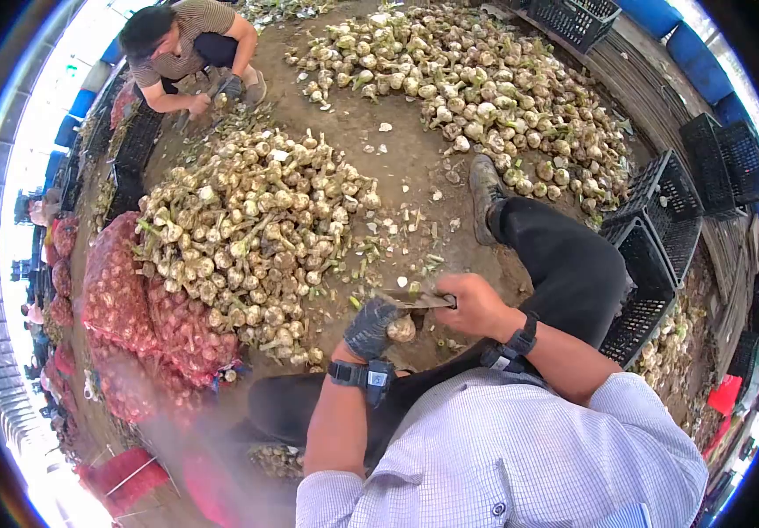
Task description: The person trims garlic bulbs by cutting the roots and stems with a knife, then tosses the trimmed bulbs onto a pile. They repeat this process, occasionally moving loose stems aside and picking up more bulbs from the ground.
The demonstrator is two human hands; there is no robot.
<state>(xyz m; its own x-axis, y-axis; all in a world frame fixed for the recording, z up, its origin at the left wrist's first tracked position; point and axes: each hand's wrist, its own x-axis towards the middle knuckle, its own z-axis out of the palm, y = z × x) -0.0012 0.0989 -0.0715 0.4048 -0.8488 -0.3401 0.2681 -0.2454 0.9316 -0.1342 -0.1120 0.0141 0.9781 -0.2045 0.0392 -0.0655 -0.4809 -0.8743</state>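
Observation:
My left hand point(372, 327), in a grey glove, is closed around a garlic bulb point(401, 329) whose round end sticks out to the right. Bare and closed, my right hand point(472, 304) grips the handle of a knife point(415, 300). The blade points left and lies just above the bulb, close to the gloved fingers. Both hands are over the ground between my legs. A large heap of garlic point(256, 233) lies beyond them to the left.
Another garlic heap point(485, 88) spreads at the upper right. Red mesh sacks point(120, 286) lie at the left. Black crates point(639, 286) stand to my right. A co-worker point(190, 48) crouches at the upper left, hands low near trimmings. Scraps litter the dirt floor point(371, 141).

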